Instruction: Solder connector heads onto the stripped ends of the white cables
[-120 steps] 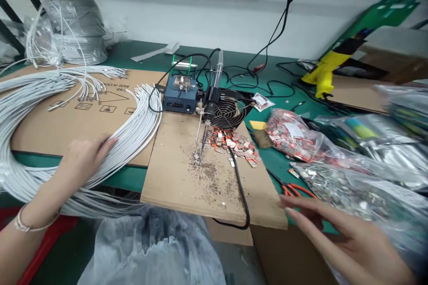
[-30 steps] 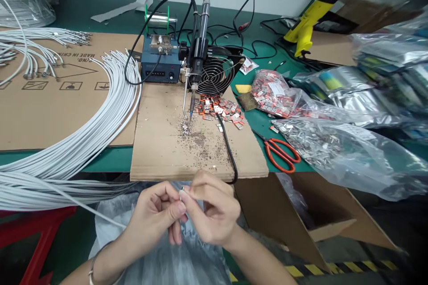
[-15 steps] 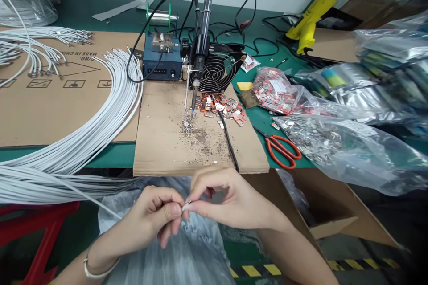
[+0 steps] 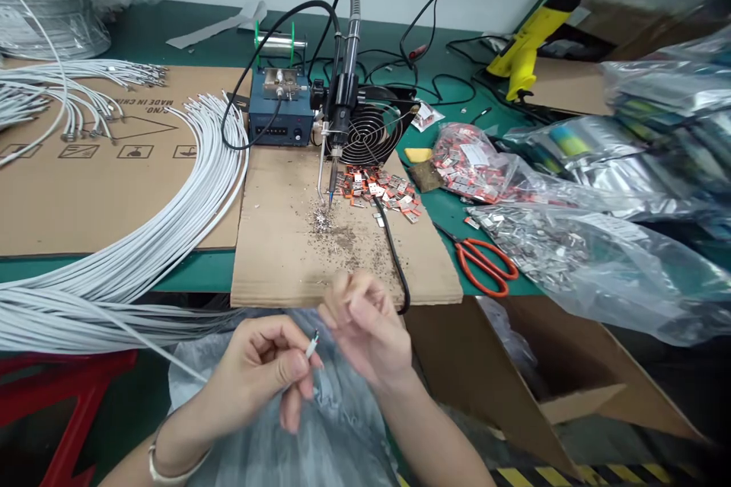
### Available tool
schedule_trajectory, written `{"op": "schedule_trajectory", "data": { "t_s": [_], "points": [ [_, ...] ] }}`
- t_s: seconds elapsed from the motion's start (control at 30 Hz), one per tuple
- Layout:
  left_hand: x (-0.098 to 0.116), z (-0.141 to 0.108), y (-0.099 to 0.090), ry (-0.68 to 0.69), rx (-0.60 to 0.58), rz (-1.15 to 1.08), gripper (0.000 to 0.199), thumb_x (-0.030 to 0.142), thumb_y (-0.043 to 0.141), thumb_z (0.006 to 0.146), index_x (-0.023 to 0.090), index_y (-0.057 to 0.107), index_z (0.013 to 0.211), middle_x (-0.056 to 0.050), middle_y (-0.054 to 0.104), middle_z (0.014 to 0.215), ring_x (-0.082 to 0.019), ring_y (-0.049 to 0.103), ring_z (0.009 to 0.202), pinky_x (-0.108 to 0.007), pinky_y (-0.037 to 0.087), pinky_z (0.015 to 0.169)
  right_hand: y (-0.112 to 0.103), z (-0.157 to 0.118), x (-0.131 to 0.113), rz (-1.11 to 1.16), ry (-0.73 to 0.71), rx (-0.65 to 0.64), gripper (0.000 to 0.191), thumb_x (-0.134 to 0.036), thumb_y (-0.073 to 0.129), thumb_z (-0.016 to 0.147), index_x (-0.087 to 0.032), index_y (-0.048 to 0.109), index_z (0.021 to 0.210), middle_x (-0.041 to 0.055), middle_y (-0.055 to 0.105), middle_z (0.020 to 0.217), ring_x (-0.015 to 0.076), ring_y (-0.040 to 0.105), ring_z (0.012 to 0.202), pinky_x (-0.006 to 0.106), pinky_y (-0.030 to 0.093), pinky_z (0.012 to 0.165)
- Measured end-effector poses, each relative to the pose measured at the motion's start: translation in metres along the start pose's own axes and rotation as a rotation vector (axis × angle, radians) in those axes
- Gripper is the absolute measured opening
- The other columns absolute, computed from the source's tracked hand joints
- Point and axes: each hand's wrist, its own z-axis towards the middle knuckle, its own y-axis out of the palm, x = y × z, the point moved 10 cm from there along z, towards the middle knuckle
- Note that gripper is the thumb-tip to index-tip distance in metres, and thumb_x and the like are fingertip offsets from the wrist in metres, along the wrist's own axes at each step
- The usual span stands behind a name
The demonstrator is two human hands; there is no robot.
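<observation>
"Draws the right hand [image 4: 365, 319] up and away from the cable tip [image 4: 315, 337], after pinching close against it half a second earlier. Shows blurred, loosely curled fingers; cannot tell whether empty."

"And with the left hand [image 4: 263, 369]?"

"Pinches the white cable [image 4: 311, 349] between thumb and forefinger, over the lap, just in front of the cardboard sheet [image 4: 274, 262]. Gripped close to the end, perhaps to steady and expose the short, dark-looking tip."

"Why keep the soldering iron [image 4: 344, 106] pointing down?"

"Mounted over the sheet, apparently to leave both hands free, with dark crumbs beneath."

"And around it?"

"Piled near the iron's tip, in front of the fan [image 4: 368, 135]: orange-and-silver connectors [image 4: 394, 194], likely for easy reach. Laid on the table [image 4: 205, 272] to the right of the sheet: orange-handled scissors [image 4: 485, 266]. Fanned to the left, ends together, probably to avoid tangling: a white cable bundle [image 4: 199, 183]."
</observation>
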Motion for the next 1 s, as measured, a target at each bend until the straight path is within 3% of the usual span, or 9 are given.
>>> {"op": "schedule_trajectory", "data": {
  "t_s": [0.07, 0.2, 0.37, 0.47, 0.57, 0.7, 0.83, 0.93, 1.0],
  "points": [
    [0.006, -0.002, -0.006, 0.030, 0.085, 0.047, 0.016, 0.029, 0.069, 0.077, 0.014, 0.064, 0.073, 0.000, 0.065, 0.055, -0.007, 0.057, 0.035, -0.009, 0.038, 0.034, -0.006, 0.002, -0.009, -0.120, 0.014, -0.006, 0.004, -0.027, 0.070, 0.074, -0.024, 0.068, 0.073, -0.0028, 0.053, 0.059, 0.0089, 0.041, 0.050, 0.022, 0.032, 0.047],
    [0.016, -0.006, -0.015, 0.080, 0.218, 0.303, 0.019, 0.031, 0.068, 0.077, 0.014, 0.062, 0.071, 0.001, 0.061, 0.054, -0.007, 0.056, 0.037, -0.012, 0.041, 0.038, 0.004, 0.000, -0.006, -0.536, 0.147, -0.181, 0.013, -0.019, 0.075, 0.065, -0.017, 0.071, 0.077, 0.0020, 0.063, 0.065, 0.0097, 0.041, 0.052, 0.023, 0.031, 0.047],
    [0.031, -0.011, -0.013, 0.186, 0.239, 0.807, 0.016, 0.027, 0.057, 0.085, 0.016, 0.065, 0.075, 0.002, 0.059, 0.053, -0.008, 0.056, 0.044, -0.015, 0.041, 0.045, 0.008, 0.001, -0.008, -0.761, 0.217, -0.243, 0.010, -0.024, 0.068, 0.071, -0.015, 0.066, 0.066, 0.0005, 0.058, 0.057, 0.0091, 0.040, 0.050, 0.023, 0.031, 0.046],
    [0.034, -0.011, -0.010, 0.228, 0.216, 0.977, 0.016, 0.025, 0.055, 0.086, 0.016, 0.064, 0.075, 0.001, 0.059, 0.055, -0.008, 0.056, 0.046, -0.016, 0.039, 0.046, 0.007, 0.002, -0.006, -0.795, 0.246, -0.271, 0.011, -0.024, 0.068, 0.073, -0.015, 0.066, 0.067, 0.0000, 0.056, 0.056, 0.0090, 0.041, 0.050, 0.022, 0.030, 0.045],
    [0.030, -0.008, -0.011, 0.181, 0.224, 0.889, 0.017, 0.026, 0.056, 0.086, 0.016, 0.061, 0.073, 0.002, 0.056, 0.052, -0.008, 0.056, 0.045, -0.016, 0.039, 0.045, 0.007, 0.002, -0.007, -0.671, 0.199, -0.199, 0.017, -0.023, 0.068, 0.071, -0.015, 0.062, 0.057, -0.0010, 0.053, 0.050, 0.0085, 0.041, 0.047, 0.022, 0.029, 0.043],
    [0.017, -0.002, -0.016, 0.075, 0.267, 0.549, 0.023, 0.032, 0.061, 0.081, 0.015, 0.054, 0.067, 0.004, 0.056, 0.051, -0.007, 0.056, 0.039, -0.014, 0.041, 0.041, 0.001, -0.001, -0.002, -0.395, 0.114, 0.004, 0.018, -0.021, 0.068, 0.069, -0.017, 0.059, 0.054, -0.0025, 0.052, 0.048, 0.0079, 0.042, 0.043, 0.020, 0.031, 0.041],
    [0.006, 0.000, -0.016, -0.003, 0.251, 0.273, 0.029, 0.037, 0.070, 0.073, 0.013, 0.054, 0.067, 0.001, 0.063, 0.054, -0.007, 0.055, 0.033, -0.012, 0.039, 0.034, -0.009, 0.002, -0.005, -0.274, 0.073, 0.076, 0.020, -0.025, 0.070, 0.071, -0.018, 0.060, 0.056, -0.0035, 0.050, 0.049, 0.0082, 0.041, 0.044, 0.022, 0.031, 0.043],
    [0.004, -0.001, -0.019, -0.020, 0.248, 0.186, 0.027, 0.036, 0.071, 0.073, 0.013, 0.058, 0.069, 0.000, 0.063, 0.052, -0.008, 0.055, 0.031, -0.011, 0.038, 0.032, -0.022, 0.007, -0.021, -0.317, 0.049, 0.127, 0.021, -0.027, 0.070, 0.072, -0.019, 0.059, 0.057, -0.0039, 0.049, 0.050, 0.0087, 0.040, 0.047, 0.022, 0.031, 0.045],
    [0.004, -0.001, -0.020, -0.016, 0.256, 0.161, 0.027, 0.036, 0.072, 0.073, 0.012, 0.058, 0.068, 0.000, 0.063, 0.051, -0.008, 0.055, 0.031, -0.011, 0.038, 0.032, -0.019, 0.008, -0.018, -0.447, 0.144, 0.039, 0.013, -0.025, 0.073, 0.068, -0.018, 0.063, 0.062, -0.0024, 0.053, 0.053, 0.0085, 0.040, 0.047, 0.022, 0.031, 0.044]
  ]
}}
